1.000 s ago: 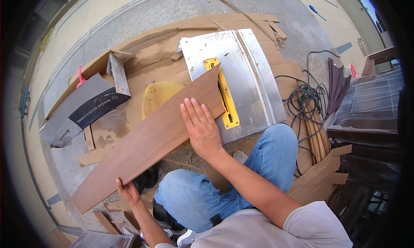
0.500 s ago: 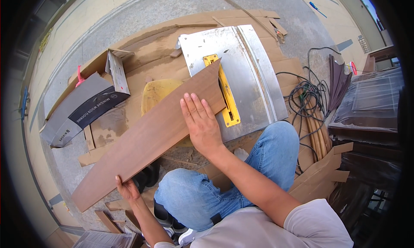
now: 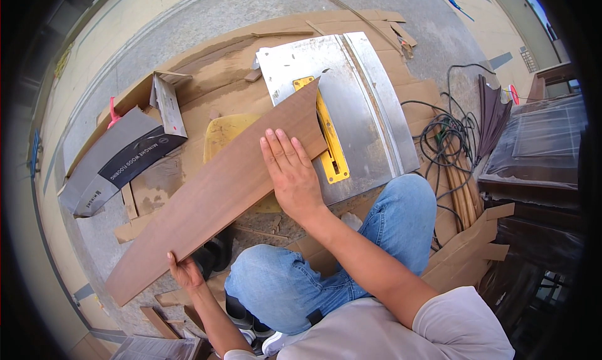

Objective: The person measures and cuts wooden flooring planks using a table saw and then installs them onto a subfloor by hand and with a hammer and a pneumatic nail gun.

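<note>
A long brown wood flooring plank [image 3: 207, 197] slants from the lower left up onto the silver metal top of a table saw [image 3: 364, 134]. Its far end, cut at an angle, lies against the slot in the yellow insert [image 3: 334, 153]; the plank hides part of that slot, and I cannot make out a blade. My right hand [image 3: 293, 175] rests flat on the plank near the saw, fingers stretched out. Toward the other end, my left hand [image 3: 185, 272] grips the plank's near edge, with its thumb on top and the other fingers partly hidden underneath.
An opened flooring carton [image 3: 135, 153] stands at the left on cardboard sheets [image 3: 213, 65]. Under the plank shows a yellow stool-like object [image 3: 229, 131]. Coiled dark cable [image 3: 445, 140] and a folded umbrella [image 3: 491, 122] lie right of the saw. Plastic-wrapped brown goods [image 3: 545, 147] stand beyond.
Very little differs. The picture has shifted slightly, and the plank's pointed far end sits a touch farther along the yellow insert. Both hands keep their places on the plank.
</note>
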